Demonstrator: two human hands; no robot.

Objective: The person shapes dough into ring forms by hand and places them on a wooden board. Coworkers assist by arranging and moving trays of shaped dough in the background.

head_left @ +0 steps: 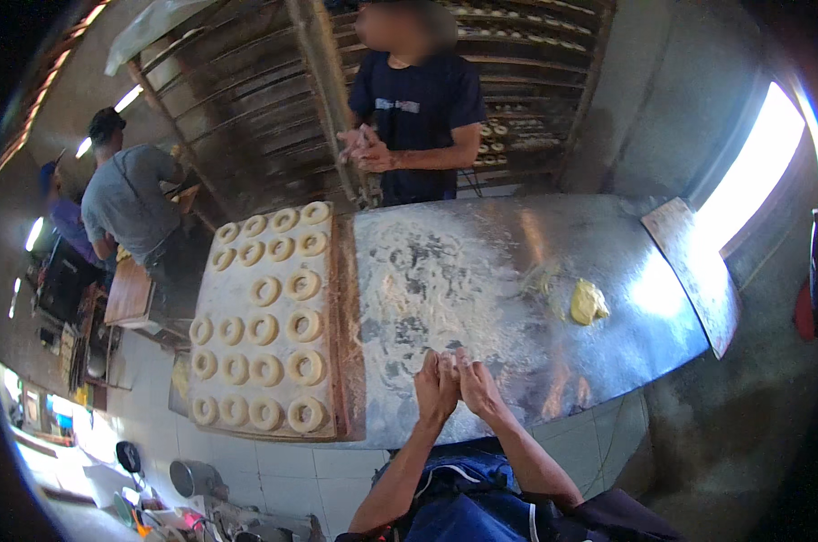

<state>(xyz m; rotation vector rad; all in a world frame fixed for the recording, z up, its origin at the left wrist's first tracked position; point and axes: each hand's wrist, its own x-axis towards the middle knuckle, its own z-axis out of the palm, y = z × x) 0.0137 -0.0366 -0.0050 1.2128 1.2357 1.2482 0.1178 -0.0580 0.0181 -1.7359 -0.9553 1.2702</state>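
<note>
My left hand (436,379) and my right hand (474,379) meet near the front edge of the floured metal table (608,262), both with curled fingers. Whatever they hold between them, if anything, is too small and hidden to name. Loose white flour (409,289) is spread just beyond them. A lump of yellow dough or fat (588,303) lies to their right. To their left, a wooden-edged board (337,397) bears several rows of pale dough rings (302,325).
Across the table a co-worker (416,126) stands with hands together. Two other people (134,199) work at the left by a wooden bench (129,294). Racks (526,72) of trays stand behind. A flat board (684,253) lies at the table's right end. Pots (192,479) sit at lower left.
</note>
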